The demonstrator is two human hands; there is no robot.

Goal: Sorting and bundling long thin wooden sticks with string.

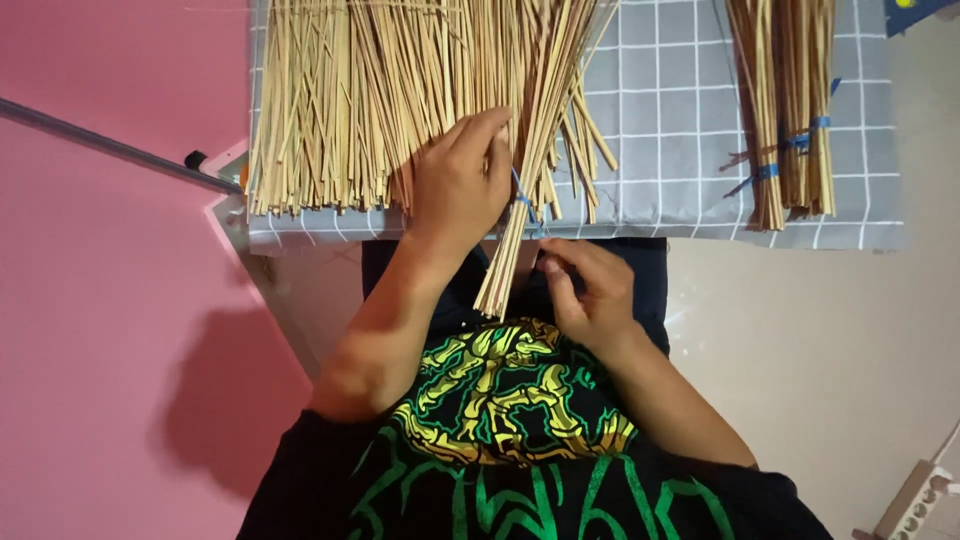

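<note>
My left hand (462,178) grips a thin bundle of pale bamboo sticks (522,180) that slants down over the edge of a grey checked cushion (680,130). A blue band (527,204) runs around the bundle just below my left fingers. My right hand (590,290) sits lower, near my lap, with its fingers pinched on the end of that blue band. A wide loose spread of the same sticks (350,100) lies on the cushion to the left of the bundle.
Two tied bundles of sticks (790,110) with blue bands lie on the cushion's right side. A pink surface (110,330) with a metal rod (110,145) fills the left. A beige floor (830,340) is on the right, a white power strip (915,495) at the bottom right corner.
</note>
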